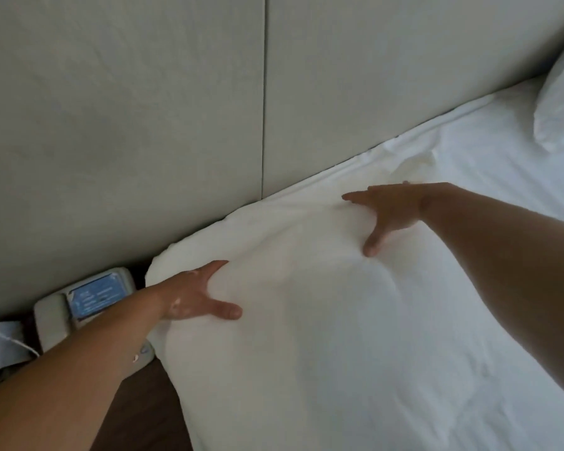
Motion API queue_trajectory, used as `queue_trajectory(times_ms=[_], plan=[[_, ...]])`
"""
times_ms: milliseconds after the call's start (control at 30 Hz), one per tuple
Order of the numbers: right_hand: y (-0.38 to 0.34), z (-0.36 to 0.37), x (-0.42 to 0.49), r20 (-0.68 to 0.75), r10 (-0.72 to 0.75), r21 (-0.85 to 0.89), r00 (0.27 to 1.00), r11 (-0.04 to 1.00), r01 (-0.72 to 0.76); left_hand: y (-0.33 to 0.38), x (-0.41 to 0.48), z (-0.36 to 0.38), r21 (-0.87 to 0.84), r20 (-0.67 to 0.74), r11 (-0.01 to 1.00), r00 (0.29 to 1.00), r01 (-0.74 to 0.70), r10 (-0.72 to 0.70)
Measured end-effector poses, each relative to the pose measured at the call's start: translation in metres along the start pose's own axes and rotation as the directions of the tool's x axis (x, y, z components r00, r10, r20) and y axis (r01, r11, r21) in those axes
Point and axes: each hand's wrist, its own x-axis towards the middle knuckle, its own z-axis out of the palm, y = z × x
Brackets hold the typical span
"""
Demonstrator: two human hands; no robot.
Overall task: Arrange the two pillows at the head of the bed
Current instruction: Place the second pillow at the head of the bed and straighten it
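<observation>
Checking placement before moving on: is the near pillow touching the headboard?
Touching. The head view shows the near pillow with its far edge pressed along the headboard, no gap visible between them.

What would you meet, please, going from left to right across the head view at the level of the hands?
Telephone → left hand → near pillow → right hand → second pillow, at the far right edge.
</observation>
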Motion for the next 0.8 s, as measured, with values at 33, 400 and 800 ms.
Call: queue_trajectory(times_ms=[33, 400, 800], plan=[[-0.004, 0.009, 0.005, -0.007, -0.002, -0.011, 1.0, 1.0, 0.002, -0.003, 0.0, 0.0, -0.006, -0.009, 1.0, 1.0, 0.013, -0.013], [-0.002, 0.011, -0.06, -0.321, -0.075, -0.001, 0.944, 0.997, 0.079, 0.035, -0.059, 0.001, 0.073, -0.295, 0.992, 0.948, -0.101, 0.118], [-0.014, -0.095, -0.139, -0.618, -0.049, 0.038, 0.784, 0.995, 0.092, 0.116, -0.151, -0.088, 0.359, -0.595, 0.926, 0.734, -0.12, 0.326]])
